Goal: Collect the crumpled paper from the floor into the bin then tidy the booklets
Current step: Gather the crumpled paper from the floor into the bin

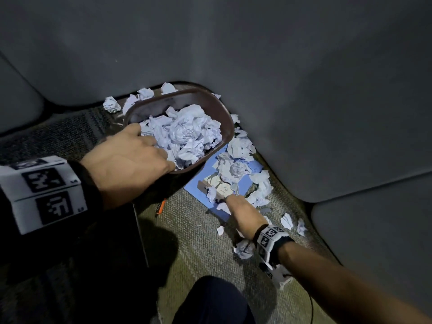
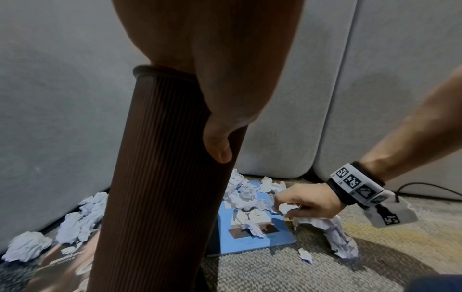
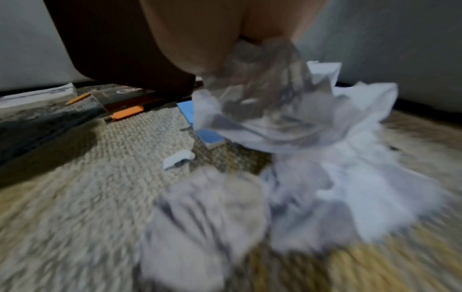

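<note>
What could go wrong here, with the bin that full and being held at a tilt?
1. The brown bin, tilted by the left hand gripping its rim, is heaped with crumpled paper; pieces might spill back onto the carpet.
2. The right hand pinches a paper ball on the blue booklet; its fingers might drag or crease the cover.
3. Small scraps may be missed.

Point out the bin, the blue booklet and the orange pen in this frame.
bin [image 1: 230, 127]: head view, on its brown rim, right side.
blue booklet [image 2: 277, 238]: left wrist view, on the bare blue cover near its lower corner.
orange pen [image 3: 127, 115]: right wrist view, on the orange barrel lying on the carpet.
</note>
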Demonstrator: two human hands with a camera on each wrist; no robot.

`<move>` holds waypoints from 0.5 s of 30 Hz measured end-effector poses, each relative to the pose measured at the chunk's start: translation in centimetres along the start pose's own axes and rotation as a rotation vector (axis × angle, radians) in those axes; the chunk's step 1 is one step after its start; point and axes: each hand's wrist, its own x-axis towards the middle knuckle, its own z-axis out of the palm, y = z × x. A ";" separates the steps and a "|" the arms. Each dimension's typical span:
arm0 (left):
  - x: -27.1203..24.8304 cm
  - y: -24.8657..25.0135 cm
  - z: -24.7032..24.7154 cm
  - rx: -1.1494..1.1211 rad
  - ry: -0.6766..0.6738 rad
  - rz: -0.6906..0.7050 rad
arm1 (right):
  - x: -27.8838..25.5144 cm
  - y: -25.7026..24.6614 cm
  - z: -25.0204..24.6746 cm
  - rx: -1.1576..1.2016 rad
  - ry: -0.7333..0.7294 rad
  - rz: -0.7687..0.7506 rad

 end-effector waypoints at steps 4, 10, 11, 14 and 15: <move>0.8 1.5 0.2 0.116 0.015 0.065 | -4.1 1.3 0.7 -0.147 0.069 -0.007; 1.6 3.3 -0.4 0.147 -0.033 0.108 | -7.3 3.1 6.4 -0.251 0.063 0.251; 1.6 3.6 -0.6 0.161 -0.046 0.103 | -7.7 3.4 7.0 -0.245 0.080 0.279; 1.7 3.6 -0.4 0.171 -0.078 0.084 | -8.3 3.9 8.2 -0.216 0.084 0.323; 1.7 3.5 -0.2 0.176 -0.088 0.079 | -8.2 3.9 8.3 -0.204 0.084 0.327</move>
